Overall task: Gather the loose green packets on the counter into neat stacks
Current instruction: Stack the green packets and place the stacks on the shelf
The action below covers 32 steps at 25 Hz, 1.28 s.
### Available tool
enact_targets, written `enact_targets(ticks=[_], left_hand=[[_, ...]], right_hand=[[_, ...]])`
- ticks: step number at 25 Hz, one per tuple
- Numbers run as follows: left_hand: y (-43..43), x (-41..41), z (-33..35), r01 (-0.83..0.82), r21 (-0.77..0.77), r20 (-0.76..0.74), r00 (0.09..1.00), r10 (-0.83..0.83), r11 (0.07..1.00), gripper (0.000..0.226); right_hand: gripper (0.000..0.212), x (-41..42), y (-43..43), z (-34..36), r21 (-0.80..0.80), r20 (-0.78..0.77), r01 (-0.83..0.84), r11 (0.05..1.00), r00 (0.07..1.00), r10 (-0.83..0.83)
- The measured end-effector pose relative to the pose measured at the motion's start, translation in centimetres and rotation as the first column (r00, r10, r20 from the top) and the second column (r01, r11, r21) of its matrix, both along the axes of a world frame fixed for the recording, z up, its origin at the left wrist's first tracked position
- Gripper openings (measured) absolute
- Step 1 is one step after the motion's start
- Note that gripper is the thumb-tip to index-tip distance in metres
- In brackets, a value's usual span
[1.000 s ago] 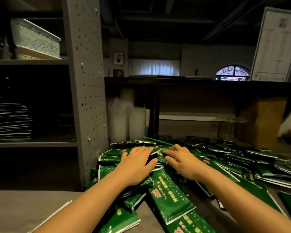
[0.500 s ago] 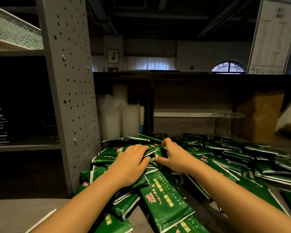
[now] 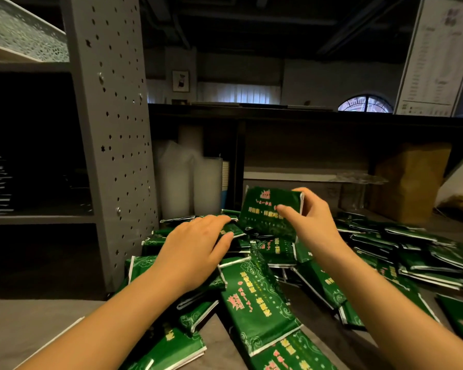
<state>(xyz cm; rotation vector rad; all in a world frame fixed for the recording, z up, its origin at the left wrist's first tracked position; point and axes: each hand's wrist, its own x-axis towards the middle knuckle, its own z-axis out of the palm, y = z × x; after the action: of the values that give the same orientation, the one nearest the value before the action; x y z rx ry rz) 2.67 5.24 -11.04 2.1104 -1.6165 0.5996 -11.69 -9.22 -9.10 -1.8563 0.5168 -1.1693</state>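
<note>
My right hand pinches one flat green printed packet by its right edge, upright above the loose pile. My left hand lies flat on that pile, just left of the packet.

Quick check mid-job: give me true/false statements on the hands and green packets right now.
1. The right hand holds a green packet upright above the pile. True.
2. The left hand has a grip on a second raised packet. False: it rests flat on the pile.
3. The packets lie in neat stacks. False: they lie in a loose, overlapping heap.
4. A brown paper bag stands behind the pile, on the right. True.
</note>
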Motion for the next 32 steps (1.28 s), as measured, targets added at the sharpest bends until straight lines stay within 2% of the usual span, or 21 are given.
enact_targets(ticks=[2,4,5,6,8,9,10,12,14,16,18,20,22,24,26,28,30,32], left_hand=[[0.4,-0.3,0.4,0.031,-0.091,-0.167,0.985,-0.046,0.995,0.045],[0.4,-0.6,0.8,0.085,-0.234,-0.407,0.896,-0.177,0.969,0.034],[0.2,-0.7,1.0,0.099,-0.327,-0.544,0.793,-0.273,0.940,0.028],[-0.1,-0.9,1.3,0.088,-0.410,-0.669,0.647,-0.366,0.908,0.028],[-0.3,-1.3,1.6,0.032,-0.504,-0.817,0.307,-0.488,0.863,0.029],[-0.3,-1.3,1.6,-0.002,-0.527,-0.834,0.196,-0.516,0.850,0.028],[-0.3,-1.2,1.6,-0.035,-0.535,-0.838,0.149,-0.525,0.844,0.027],[-0.3,-0.9,1.2,-0.097,-0.548,-0.832,0.167,-0.529,0.831,0.020],[-0.3,-0.4,1.0,-0.127,-0.550,-0.823,0.249,-0.511,0.825,0.015],[-0.3,-0.1,1.0,-0.134,-0.543,-0.820,0.296,-0.490,0.829,0.016],[-0.3,0.3,1.1,-0.150,-0.548,-0.818,0.304,-0.489,0.823,0.016],[-0.3,0.6,1.1,-0.173,-0.553,-0.813,0.324,-0.484,0.815,0.019],[-0.3,0.8,1.1,-0.179,-0.568,-0.797,0.362,-0.483,0.803,0.022],[-0.2,1.0,1.2,-0.175,-0.582,-0.780,0.394,-0.485,0.794,0.034],[0.0,1.1,1.3,-0.170,-0.584,-0.775,0.408,-0.482,0.794,0.044],[0.0,1.2,1.4,-0.163,-0.584,-0.772,0.414,-0.482,0.796,0.049],[0.1,1.2,1.4,-0.160,-0.584,-0.769,0.424,-0.479,0.796,0.052],[0.2,1.2,1.3,-0.156,-0.583,-0.767,0.431,-0.476,0.797,0.052]], right_hand=[[0.010,0.3,1.3,0.1,-0.214,0.092,-0.010,0.977,0.995,0.030],[0.016,0.5,2.5,-0.1,-0.397,0.093,-0.059,0.916,0.990,0.103],[0.018,0.7,3.0,-0.2,-0.493,0.060,-0.080,0.867,0.990,0.126],[0.019,0.9,3.2,-0.5,-0.582,0.024,-0.099,0.807,0.990,0.138],[0.030,1.5,3.5,-1.1,-0.710,-0.071,-0.153,0.688,0.987,0.146],[0.035,1.7,3.7,-1.3,-0.740,-0.152,-0.207,0.640,0.978,0.141],[0.039,1.8,3.7,-1.5,-0.749,-0.239,-0.268,0.607,0.962,0.131],[0.043,1.7,3.9,-1.7,-0.728,-0.372,-0.362,0.583,0.922,0.108],[0.041,1.5,4.4,-1.5,-0.680,-0.408,-0.391,0.620,0.904,0.123],[0.034,1.3,4.3,-1.2,-0.656,-0.366,-0.345,0.671,0.923,0.117],[0.023,1.1,4.0,-0.9,-0.676,-0.347,-0.276,0.684,0.937,0.035],[0.012,0.8,3.5,-0.5,-0.653,-0.428,-0.249,0.716,0.900,-0.078],[0.010,0.5,3.2,-0.1,-0.594,-0.573,-0.296,0.749,0.809,-0.135],[0.020,0.2,3.0,0.0,-0.471,-0.723,-0.385,0.794,0.684,-0.097],[0.050,-0.1,3.1,0.0,-0.305,-0.856,-0.456,0.836,0.516,-0.031],[0.077,-0.4,3.2,0.1,-0.214,-0.923,-0.476,0.853,0.384,-0.018],[0.084,-0.4,3.3,0.3,-0.227,-0.940,-0.478,0.849,0.336,-0.062],[0.079,-0.3,3.1,0.3,-0.249,-0.942,-0.470,0.847,0.321,-0.099]])
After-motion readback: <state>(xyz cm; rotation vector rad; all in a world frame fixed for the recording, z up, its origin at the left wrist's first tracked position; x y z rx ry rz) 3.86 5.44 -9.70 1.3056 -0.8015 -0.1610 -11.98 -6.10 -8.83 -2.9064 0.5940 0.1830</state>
